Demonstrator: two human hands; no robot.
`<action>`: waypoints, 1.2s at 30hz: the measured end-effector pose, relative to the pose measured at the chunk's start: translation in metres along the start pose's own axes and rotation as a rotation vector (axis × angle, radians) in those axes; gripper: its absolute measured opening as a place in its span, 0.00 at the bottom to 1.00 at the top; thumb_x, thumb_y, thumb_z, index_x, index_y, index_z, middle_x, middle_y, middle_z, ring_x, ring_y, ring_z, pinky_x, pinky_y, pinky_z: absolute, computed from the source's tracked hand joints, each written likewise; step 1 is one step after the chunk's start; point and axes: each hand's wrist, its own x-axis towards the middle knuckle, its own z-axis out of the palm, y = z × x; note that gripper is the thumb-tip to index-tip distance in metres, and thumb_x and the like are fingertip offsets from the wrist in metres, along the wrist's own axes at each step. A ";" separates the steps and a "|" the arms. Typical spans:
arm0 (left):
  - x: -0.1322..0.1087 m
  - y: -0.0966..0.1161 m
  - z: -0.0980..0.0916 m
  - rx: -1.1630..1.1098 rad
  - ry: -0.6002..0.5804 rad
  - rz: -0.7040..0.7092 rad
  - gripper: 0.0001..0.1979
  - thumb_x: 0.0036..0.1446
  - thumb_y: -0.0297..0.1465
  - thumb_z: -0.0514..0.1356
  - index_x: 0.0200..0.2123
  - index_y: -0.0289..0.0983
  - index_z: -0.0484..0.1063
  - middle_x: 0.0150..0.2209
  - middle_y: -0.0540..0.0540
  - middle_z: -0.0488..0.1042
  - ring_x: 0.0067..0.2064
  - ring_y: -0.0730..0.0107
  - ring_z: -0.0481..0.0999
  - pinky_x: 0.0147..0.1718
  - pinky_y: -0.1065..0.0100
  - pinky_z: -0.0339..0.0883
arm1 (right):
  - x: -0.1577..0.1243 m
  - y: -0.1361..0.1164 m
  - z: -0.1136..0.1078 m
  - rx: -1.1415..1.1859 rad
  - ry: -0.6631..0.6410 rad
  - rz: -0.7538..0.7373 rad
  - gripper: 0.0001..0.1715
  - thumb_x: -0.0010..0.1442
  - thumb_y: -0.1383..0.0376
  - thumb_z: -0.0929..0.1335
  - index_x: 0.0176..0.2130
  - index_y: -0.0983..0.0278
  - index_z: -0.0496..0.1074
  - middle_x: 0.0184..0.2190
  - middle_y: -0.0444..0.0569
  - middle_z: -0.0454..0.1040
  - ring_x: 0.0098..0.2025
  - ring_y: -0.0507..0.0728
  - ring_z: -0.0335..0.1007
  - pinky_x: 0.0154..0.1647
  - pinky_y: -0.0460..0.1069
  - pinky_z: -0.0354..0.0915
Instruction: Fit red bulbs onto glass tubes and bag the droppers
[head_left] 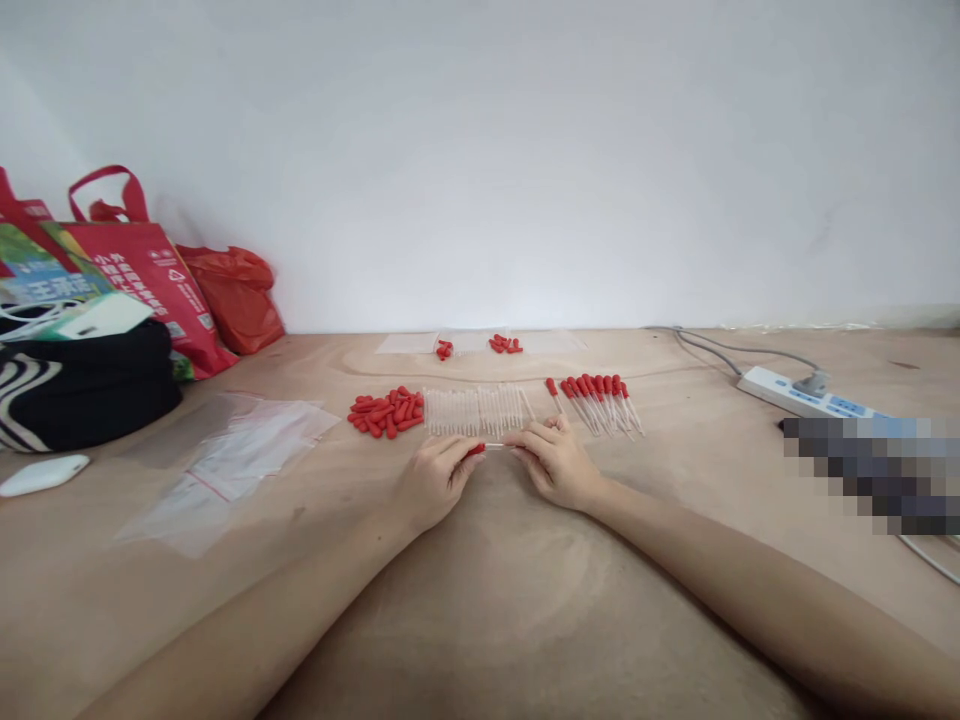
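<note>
My left hand (pixel 435 478) rests on the wooden table (pixel 495 600), its fingers pinched on a red rubber bulb (pixel 477 449). My right hand (pixel 553 460) pinches a clear glass tube (pixel 496 445) that meets the bulb between the two hands. Just beyond them lies a row of bare clear tubes (pixel 477 410). A pile of loose red bulbs (pixel 386 411) sits to its left. To the right lie several droppers with red bulbs fitted (pixel 596 400).
Clear plastic bags (pixel 232 455) lie flat at the left. Red shopping bags (pixel 150 270) and a black striped bag (pixel 82 385) stand far left, with a white object (pixel 41 475) near them. A power strip (pixel 802 395) with cable lies at the right. More red bulbs (pixel 504 344) lie near the wall.
</note>
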 end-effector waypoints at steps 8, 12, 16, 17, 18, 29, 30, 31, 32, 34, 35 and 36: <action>0.001 0.002 -0.001 0.073 0.009 0.105 0.09 0.59 0.32 0.50 0.32 0.36 0.68 0.28 0.49 0.73 0.31 0.71 0.70 0.34 0.67 0.57 | -0.002 0.008 -0.001 0.070 -0.025 -0.078 0.14 0.57 0.70 0.59 0.40 0.62 0.69 0.33 0.47 0.73 0.33 0.51 0.65 0.39 0.51 0.48; 0.001 0.001 -0.002 0.126 -0.063 0.107 0.11 0.59 0.32 0.49 0.31 0.37 0.69 0.28 0.49 0.73 0.30 0.71 0.70 0.34 0.66 0.55 | -0.001 0.011 -0.005 -0.007 -0.070 -0.120 0.18 0.54 0.74 0.59 0.41 0.60 0.69 0.32 0.46 0.73 0.31 0.51 0.64 0.38 0.51 0.47; 0.002 0.008 0.001 0.128 -0.073 0.121 0.12 0.60 0.32 0.48 0.31 0.37 0.69 0.28 0.49 0.73 0.30 0.71 0.70 0.34 0.66 0.55 | 0.001 0.007 -0.003 -0.091 -0.097 -0.175 0.16 0.53 0.73 0.60 0.37 0.61 0.71 0.28 0.44 0.72 0.27 0.50 0.62 0.34 0.50 0.45; 0.002 0.012 0.003 0.119 -0.070 0.139 0.12 0.60 0.32 0.48 0.31 0.37 0.69 0.28 0.49 0.73 0.30 0.72 0.70 0.35 0.66 0.55 | 0.001 0.005 -0.002 -0.102 -0.099 -0.199 0.15 0.53 0.73 0.59 0.35 0.61 0.71 0.26 0.44 0.72 0.26 0.50 0.61 0.34 0.50 0.45; 0.003 0.016 0.004 0.111 -0.067 0.163 0.11 0.59 0.32 0.48 0.31 0.37 0.69 0.28 0.49 0.73 0.30 0.72 0.70 0.36 0.66 0.55 | 0.002 0.003 -0.001 -0.108 -0.097 -0.217 0.15 0.53 0.72 0.59 0.34 0.62 0.71 0.25 0.44 0.71 0.25 0.50 0.61 0.33 0.50 0.45; 0.007 0.003 -0.003 0.147 0.085 0.025 0.08 0.57 0.33 0.53 0.34 0.40 0.71 0.31 0.50 0.74 0.34 0.69 0.70 0.39 0.63 0.54 | -0.003 0.007 -0.004 -0.051 -0.018 0.046 0.11 0.60 0.66 0.57 0.35 0.65 0.66 0.30 0.46 0.73 0.28 0.50 0.63 0.34 0.49 0.45; 0.007 0.003 -0.002 0.154 0.071 0.017 0.09 0.57 0.34 0.52 0.34 0.40 0.71 0.31 0.50 0.75 0.34 0.69 0.70 0.39 0.63 0.53 | -0.003 0.006 -0.003 -0.042 -0.022 0.040 0.11 0.60 0.66 0.57 0.35 0.65 0.66 0.30 0.46 0.73 0.28 0.50 0.64 0.35 0.49 0.45; 0.007 0.004 -0.001 0.158 0.059 0.012 0.09 0.57 0.34 0.52 0.34 0.40 0.71 0.31 0.50 0.75 0.34 0.69 0.70 0.39 0.63 0.53 | -0.003 0.004 -0.003 -0.037 -0.024 0.037 0.11 0.60 0.66 0.56 0.35 0.65 0.65 0.31 0.46 0.73 0.29 0.50 0.64 0.35 0.49 0.46; 0.008 0.005 -0.001 0.159 0.050 0.007 0.10 0.58 0.35 0.52 0.34 0.40 0.71 0.31 0.49 0.75 0.35 0.68 0.70 0.39 0.62 0.53 | -0.002 0.002 -0.002 -0.035 -0.024 0.038 0.11 0.60 0.66 0.56 0.35 0.65 0.65 0.31 0.47 0.73 0.29 0.51 0.64 0.35 0.49 0.46; 0.007 0.007 -0.001 0.153 0.043 0.001 0.10 0.58 0.35 0.52 0.35 0.40 0.71 0.32 0.49 0.75 0.35 0.68 0.70 0.40 0.62 0.53 | -0.002 0.000 -0.002 -0.032 -0.020 0.041 0.11 0.60 0.66 0.56 0.36 0.65 0.65 0.31 0.47 0.73 0.30 0.51 0.65 0.35 0.49 0.46; 0.007 0.007 -0.001 0.146 0.043 -0.001 0.10 0.58 0.35 0.51 0.35 0.40 0.71 0.32 0.49 0.75 0.35 0.68 0.70 0.40 0.62 0.53 | -0.002 -0.001 -0.002 -0.031 -0.018 0.040 0.11 0.60 0.66 0.56 0.35 0.65 0.65 0.31 0.47 0.73 0.29 0.51 0.65 0.35 0.49 0.46; 0.007 0.008 -0.001 0.137 0.043 -0.003 0.10 0.58 0.35 0.51 0.36 0.40 0.71 0.32 0.49 0.75 0.35 0.68 0.70 0.40 0.62 0.53 | -0.002 -0.001 -0.002 -0.029 -0.019 0.039 0.10 0.60 0.67 0.56 0.35 0.65 0.64 0.30 0.46 0.73 0.29 0.50 0.65 0.35 0.49 0.46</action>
